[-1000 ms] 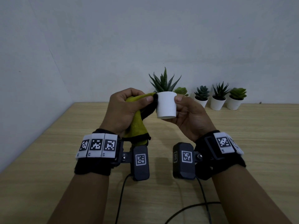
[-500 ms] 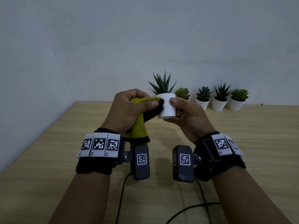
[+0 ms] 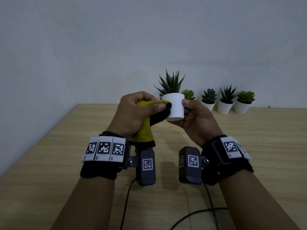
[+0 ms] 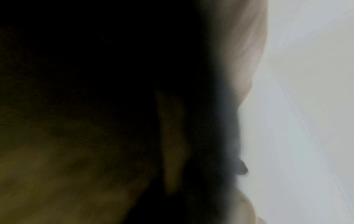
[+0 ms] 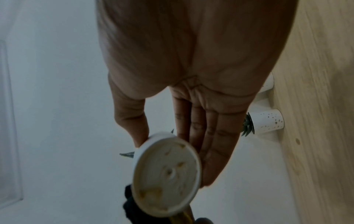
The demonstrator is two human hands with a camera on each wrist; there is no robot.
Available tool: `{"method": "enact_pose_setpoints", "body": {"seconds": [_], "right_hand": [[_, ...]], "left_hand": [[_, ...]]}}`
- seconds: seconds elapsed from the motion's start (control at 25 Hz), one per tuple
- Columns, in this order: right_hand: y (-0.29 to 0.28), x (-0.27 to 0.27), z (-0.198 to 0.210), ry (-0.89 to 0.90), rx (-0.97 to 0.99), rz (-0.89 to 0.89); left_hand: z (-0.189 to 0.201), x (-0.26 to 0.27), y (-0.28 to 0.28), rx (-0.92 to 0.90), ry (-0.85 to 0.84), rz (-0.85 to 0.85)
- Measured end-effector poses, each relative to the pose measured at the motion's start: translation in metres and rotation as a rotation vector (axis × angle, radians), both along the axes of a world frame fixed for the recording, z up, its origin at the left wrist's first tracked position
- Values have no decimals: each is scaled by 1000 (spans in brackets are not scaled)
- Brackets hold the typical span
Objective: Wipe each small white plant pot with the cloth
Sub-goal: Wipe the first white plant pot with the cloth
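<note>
In the middle of the head view, a small white plant pot [image 3: 175, 107] with a spiky green plant is held up above the desk [image 3: 249, 146], between the two hands. The right hand [image 3: 197, 123] grasps it from the right: the thumb lies against the pot's upper right side and the fingers wrap behind and under it. The right wrist view shows the pot's underside [image 5: 166, 174] at lower centre, with the thumb on its left rim and the fingers along its right.

The left hand [image 3: 134, 113] is clenched round a yellow-green cloth [image 3: 144, 130] with a dark edge, and presses the cloth's bunched end against the pot's left side. The rest of the cloth hangs below that hand toward the wrist. The left wrist view is mostly dark and blurred.

Four other pots [image 3: 225, 106] with plants stand in a row on the desk against the wall, in the right middle of the head view.
</note>
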State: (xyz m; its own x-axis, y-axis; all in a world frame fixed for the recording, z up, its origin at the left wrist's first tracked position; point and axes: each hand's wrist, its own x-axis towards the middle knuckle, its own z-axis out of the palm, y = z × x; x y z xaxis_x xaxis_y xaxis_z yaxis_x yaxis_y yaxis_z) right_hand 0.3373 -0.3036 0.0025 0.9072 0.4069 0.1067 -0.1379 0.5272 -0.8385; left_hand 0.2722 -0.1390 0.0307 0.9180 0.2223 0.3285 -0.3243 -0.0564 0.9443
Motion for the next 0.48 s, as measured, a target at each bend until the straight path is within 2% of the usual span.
{"method": "enact_pose_setpoints", "body": {"seconds": [0.08,0.24,0.4,0.48], "right_hand": [[0,0,1,-8,8,2],[1,0,0,0,46,-34],[3,0,0,-22,-3,-3],[3,-1,1,-17,16,-19]], "left_hand": [[1,1,0,-114,-19,30],[1,-1,-1,53,19,-38],[2,1,0,-136,-37,45],[1,2,2,-65,-9,21]]}}
